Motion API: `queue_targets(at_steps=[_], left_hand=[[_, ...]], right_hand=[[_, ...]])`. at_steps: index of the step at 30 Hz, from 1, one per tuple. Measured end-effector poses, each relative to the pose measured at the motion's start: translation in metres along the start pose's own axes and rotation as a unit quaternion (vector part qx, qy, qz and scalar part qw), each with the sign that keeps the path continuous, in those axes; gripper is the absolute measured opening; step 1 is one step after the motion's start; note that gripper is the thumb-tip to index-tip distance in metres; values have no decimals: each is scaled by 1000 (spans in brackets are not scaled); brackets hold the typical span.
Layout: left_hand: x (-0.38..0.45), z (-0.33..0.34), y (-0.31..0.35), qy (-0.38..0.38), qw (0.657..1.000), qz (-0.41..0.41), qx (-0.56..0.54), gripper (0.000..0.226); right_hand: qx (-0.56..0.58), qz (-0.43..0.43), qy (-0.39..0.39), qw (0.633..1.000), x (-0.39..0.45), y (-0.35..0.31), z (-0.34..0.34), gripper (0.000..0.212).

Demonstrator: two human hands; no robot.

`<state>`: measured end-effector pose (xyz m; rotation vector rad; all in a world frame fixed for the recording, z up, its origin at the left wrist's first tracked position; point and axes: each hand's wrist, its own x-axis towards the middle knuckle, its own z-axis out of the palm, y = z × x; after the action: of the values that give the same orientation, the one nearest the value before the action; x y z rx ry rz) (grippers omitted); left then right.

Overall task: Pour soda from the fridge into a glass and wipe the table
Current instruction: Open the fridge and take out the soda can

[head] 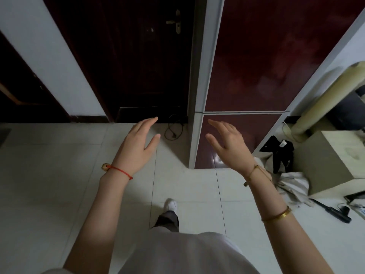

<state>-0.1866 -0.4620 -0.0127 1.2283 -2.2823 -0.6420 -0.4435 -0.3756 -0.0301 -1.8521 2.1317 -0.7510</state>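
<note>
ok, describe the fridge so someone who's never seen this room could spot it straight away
Start at the dark wooden door with the brass handle on the far wall. Right of it stands the fridge, past the right hand. It alone has glossy dark-red panels in a pale grey frame, split by a horizontal seam into upper and lower doors, both closed.

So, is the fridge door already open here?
No, both doors of the fridge sit flush and closed, and the left hand and right hand hold nothing.
</note>
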Motion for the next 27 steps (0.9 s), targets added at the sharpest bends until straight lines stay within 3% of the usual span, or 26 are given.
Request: queue_targets(at_steps=[11, 27], left_hand=[[180, -21, -47, -49, 996, 67, 9, 51], [284, 10, -33, -86, 990, 114, -15, 51]], right_hand=[[-11, 36, 50, 998, 159, 5, 6, 56], [-26, 86, 77, 993, 212, 41, -3, 51]])
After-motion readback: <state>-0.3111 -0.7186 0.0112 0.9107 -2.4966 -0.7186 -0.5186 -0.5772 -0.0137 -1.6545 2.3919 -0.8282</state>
